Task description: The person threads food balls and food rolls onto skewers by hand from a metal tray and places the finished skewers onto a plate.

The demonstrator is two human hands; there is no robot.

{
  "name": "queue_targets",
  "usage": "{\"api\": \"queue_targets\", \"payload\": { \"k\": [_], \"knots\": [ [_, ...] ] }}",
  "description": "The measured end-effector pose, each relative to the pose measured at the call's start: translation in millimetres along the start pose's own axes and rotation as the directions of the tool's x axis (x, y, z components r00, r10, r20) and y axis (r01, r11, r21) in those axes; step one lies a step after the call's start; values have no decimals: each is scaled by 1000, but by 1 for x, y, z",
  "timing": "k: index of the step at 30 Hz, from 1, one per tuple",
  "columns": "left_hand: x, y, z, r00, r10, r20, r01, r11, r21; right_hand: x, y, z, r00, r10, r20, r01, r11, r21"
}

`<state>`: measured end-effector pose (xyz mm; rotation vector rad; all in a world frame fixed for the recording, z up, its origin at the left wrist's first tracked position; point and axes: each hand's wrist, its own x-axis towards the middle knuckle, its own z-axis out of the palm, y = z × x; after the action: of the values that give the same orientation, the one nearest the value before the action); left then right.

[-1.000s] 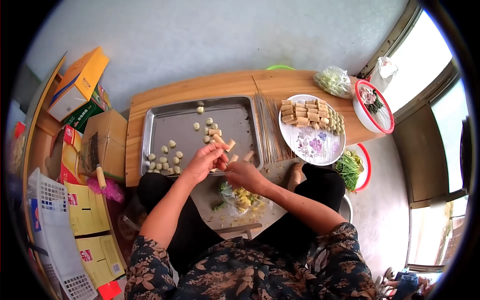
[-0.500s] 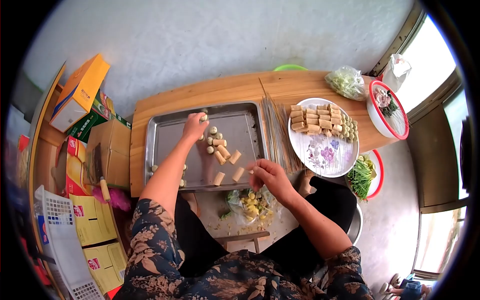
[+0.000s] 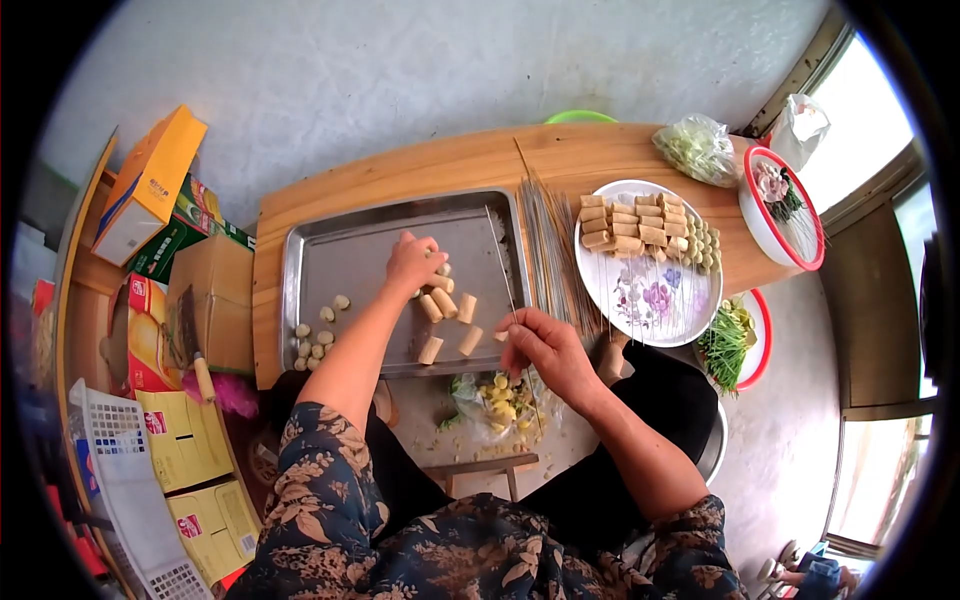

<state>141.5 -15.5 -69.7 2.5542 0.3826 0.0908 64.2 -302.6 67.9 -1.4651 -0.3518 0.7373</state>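
My right hand [image 3: 548,352] is closed around a thin skewer [image 3: 500,255], which points up over the tray's right side. A small pale piece [image 3: 501,336] shows at its fingertips. My left hand [image 3: 413,264] is in the metal tray [image 3: 350,212], its fingers bent over small pale balls [image 3: 445,269]; what they grip is mostly hidden. Just below it lie several tan, roll-shaped pieces [image 3: 467,308]. More balls [image 3: 326,314] lie at the tray's lower left.
Loose skewers [image 3: 550,250] lie between the tray and a flowered plate [image 3: 600,285] of skewered rolls and balls. A bag of greens [image 3: 695,150] and a red-rimmed bowl [image 3: 748,222] stand right. Boxes [image 3: 215,300] and a knife [image 3: 203,378] are left. Below the tray is a bag of yellowish pieces [image 3: 505,402].
My left hand has moved down and slightly right, onto the balls beside the rolls. The skewer in my right hand now shows clearly, pointing up. The view has shifted slightly.
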Motion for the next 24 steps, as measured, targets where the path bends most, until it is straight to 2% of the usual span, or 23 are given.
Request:
{"api": "queue_targets", "payload": {
  "k": [2, 5, 6, 8, 9, 16, 18, 19, 21, 22, 23, 24],
  "knots": [
    [-20, 1, 3, 999, 50, -7, -50, 999, -10, 0, 4, 0, 1000, -16, -3, 16, 1000, -23],
    [-50, 2, -4, 987, 101, 124, -100, 995, -10, 3, 17, 0, 998, -31, -59, 31, 1000, -3],
    [-59, 0, -8, 988, 101, 116, -101, 995, -7, 4, 19, 1, 998, -38, -54, 38, 999, -5],
    [-75, -5, -16, 944, 173, 281, -186, 982, 21, 4, 22, 2, 997, 4, -80, -6, 1000, -29],
    [-83, -8, -19, 935, 181, 305, -205, 978, 47, 4, 25, 2, 997, -3, -79, 1, 999, -33],
    [-109, -17, -40, 934, 180, 309, -267, 926, 268, -12, 24, 19, 998, 6, -60, -6, 1000, -5],
    [-120, 2, -57, 958, 78, 277, -155, 951, 269, -23, 22, 22, 998, 4, -62, -3, 1000, 8],
    [-121, 7, -62, 957, 83, 277, -159, 950, 267, -29, 22, 23, 999, -8, -42, 9, 1000, 24],
    [-118, 14, -72, 973, 96, 211, -130, 979, 156, -39, 25, 29, 999, -5, -34, 7, 998, 68],
    [-117, 18, -76, 973, 94, 210, -129, 979, 157, -46, 25, 33, 999, -5, -32, 7, 998, 69],
    [-117, 23, -80, 957, -16, 291, 106, 949, -298, -53, 21, 38, 999, -10, -34, 11, 1000, 29],
    [-120, 26, -83, 910, -74, 407, 348, 670, -656, -60, 19, 44, 999, -13, -34, 13, 1000, -10]
  ]
}}
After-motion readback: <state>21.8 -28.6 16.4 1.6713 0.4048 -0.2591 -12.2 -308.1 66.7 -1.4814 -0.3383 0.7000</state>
